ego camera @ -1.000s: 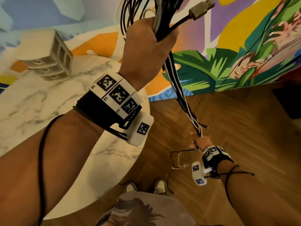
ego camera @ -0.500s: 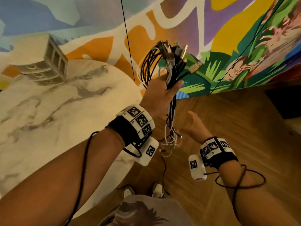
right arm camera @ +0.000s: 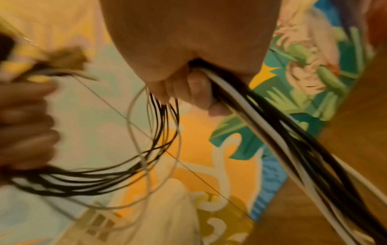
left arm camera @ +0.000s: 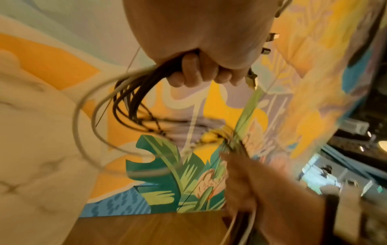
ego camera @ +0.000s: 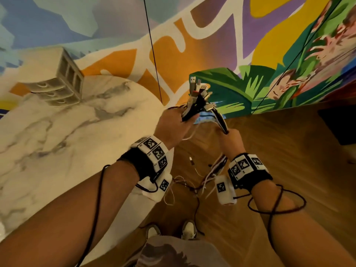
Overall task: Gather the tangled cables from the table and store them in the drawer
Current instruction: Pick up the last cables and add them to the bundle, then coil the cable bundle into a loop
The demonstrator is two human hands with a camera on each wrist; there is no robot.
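A bundle of black and white cables [ego camera: 196,101] is held in the air beside the round marble table [ego camera: 57,141]. My left hand [ego camera: 174,124] grips the end with the USB plugs, which stick up above the fist. My right hand [ego camera: 231,140] grips the same bundle a little lower, and the loose ends [ego camera: 212,172] hang below it over the floor. In the left wrist view my fingers [left arm camera: 194,73] curl round the cables [left arm camera: 130,99]. The right wrist view shows fingers [right arm camera: 196,92] wrapped on black and white cables [right arm camera: 261,126]. A small drawer unit [ego camera: 57,85] stands at the table's far left.
A colourful mural wall [ego camera: 250,54] rises behind the table. Wooden floor [ego camera: 289,151] lies to the right, with my shoes [ego camera: 188,229] below. A dark piece of furniture [ego camera: 341,126] stands at the right edge.
My left hand has lowered the cable bundle from overhead to chest height. My right hand let go of the low end, opened, then rose and took hold of the bundle near the left hand.
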